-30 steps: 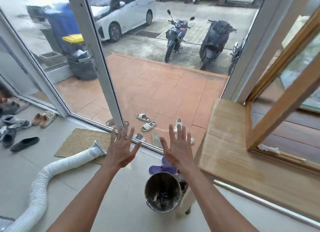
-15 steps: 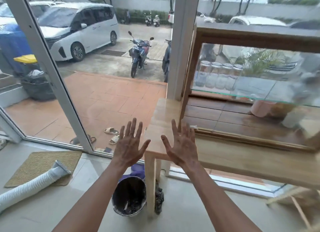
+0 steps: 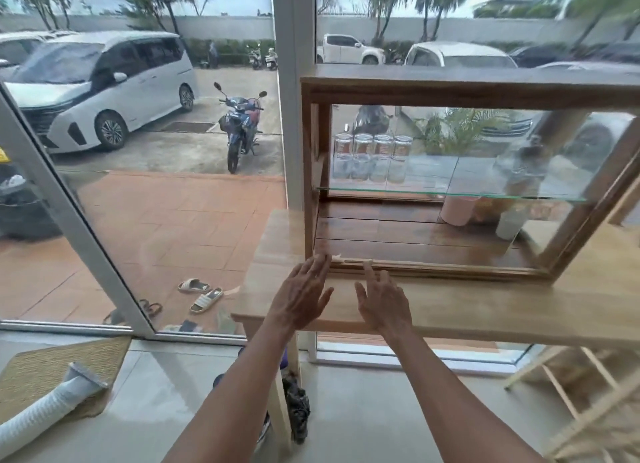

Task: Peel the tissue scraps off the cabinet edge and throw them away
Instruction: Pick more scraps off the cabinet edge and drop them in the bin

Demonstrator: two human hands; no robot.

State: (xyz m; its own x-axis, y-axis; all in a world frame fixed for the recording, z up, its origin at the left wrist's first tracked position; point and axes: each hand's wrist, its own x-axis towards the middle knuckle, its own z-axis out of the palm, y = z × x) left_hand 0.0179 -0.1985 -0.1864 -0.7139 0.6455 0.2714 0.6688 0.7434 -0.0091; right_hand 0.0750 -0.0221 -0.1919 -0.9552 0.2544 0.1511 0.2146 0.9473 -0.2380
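A wooden glass-fronted cabinet (image 3: 450, 88) stands on a light wooden table (image 3: 485, 306). Small white tissue scraps (image 3: 337, 257) stick to the cabinet's bottom front edge near its left corner. My left hand (image 3: 301, 296) is open, fingers spread, with its fingertips reaching that corner just left of the scraps. My right hand (image 3: 382, 301) is open too, its fingertips close below the same edge. Neither hand holds anything. The bin is mostly hidden under my left forearm and the table corner.
Glass jars (image 3: 372, 157) sit on the cabinet's glass shelf, a pink pot (image 3: 457, 211) below it. A white ribbed hose (image 3: 41, 414) lies on a woven mat (image 3: 52, 365) at lower left. Wooden slats (image 3: 571, 393) lean at lower right. Glass doors face a tiled porch.
My view has lifted from the floor and bin to the cabinet. Both open hands have moved forward over the table to the cabinet's lower front edge.
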